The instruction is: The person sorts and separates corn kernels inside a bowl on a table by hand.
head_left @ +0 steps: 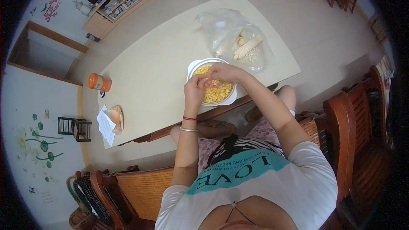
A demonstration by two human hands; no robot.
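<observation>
A white bowl (232,99) with two side handles stands near the table's edge in front of me. Loose yellow corn kernels (216,95) fill much of it. Over the bowl's left part is my left hand (196,86), its fingers drawn together in a pinch. My right hand (224,73) reaches across from the right, fingers curled, and its tips meet those of the left. Whatever lies between the fingertips is too small to make out. Just beyond the bowl, a clear plastic bag (217,22) lies spread out with stripped corn cobs (248,47) on it.
The pale table (157,55) stretches away to the left. On its left end are an orange canister (99,82), white papers (105,124) and an orange-tan packet (117,119). Wooden chairs (341,132) stand at the right, and a TV cabinet (123,4) is across the room.
</observation>
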